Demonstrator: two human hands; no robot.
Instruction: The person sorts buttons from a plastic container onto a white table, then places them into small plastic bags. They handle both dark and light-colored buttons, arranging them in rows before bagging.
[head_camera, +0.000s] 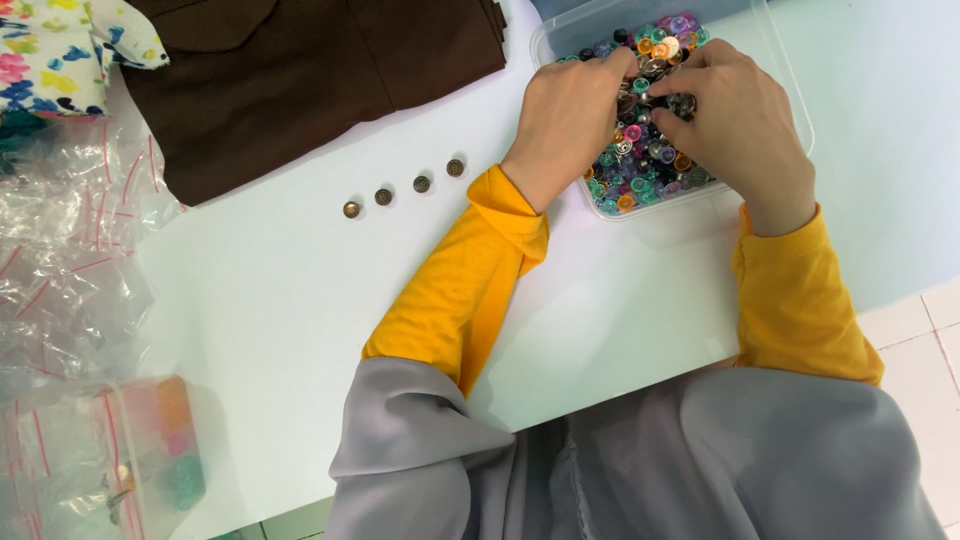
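Note:
A clear plastic box (790, 95) at the top right is full of mixed coloured and metal buttons (640, 170). Both my hands are in it. My left hand (565, 120) has its fingers curled down into the pile. My right hand (735, 125) is beside it, fingertips pinching at a dark metal button (682, 103); whether it is lifted I cannot tell. Several bronze metal buttons (403, 190) lie in a slanted row on the white table, left of my left wrist.
A dark brown garment (300, 70) lies at the top of the white table (260, 300). Flowered fabric (50, 50) is at the top left corner. Clear zip bags (70, 250) pile along the left edge. A tiled floor (925, 340) shows at the right.

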